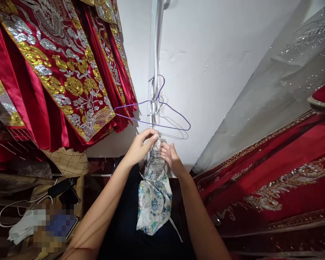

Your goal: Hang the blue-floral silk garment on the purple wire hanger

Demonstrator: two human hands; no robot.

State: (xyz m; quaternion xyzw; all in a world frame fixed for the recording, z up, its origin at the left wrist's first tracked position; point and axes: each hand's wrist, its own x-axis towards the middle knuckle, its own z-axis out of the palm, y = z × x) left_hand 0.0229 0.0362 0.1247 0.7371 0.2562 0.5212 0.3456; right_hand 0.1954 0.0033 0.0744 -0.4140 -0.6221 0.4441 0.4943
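My left hand (140,147) and my right hand (171,157) are raised in front of me, both gripping the bunched top of a white cloth with a blue floral print (154,196). The cloth hangs down between my forearms, with thin ties trailing from it. Just above my hands a purple wire hanger (154,115) hangs on a strip on the white wall (211,72); the cloth's top is right below the hanger's bottom bar.
Red garments with gold and silver embroidery (56,68) hang at the upper left. A red embroidered garment (276,180) and grey sheer fabric (276,83) fill the right. A woven hat (67,162), phones (63,189) and cables lie at the lower left.
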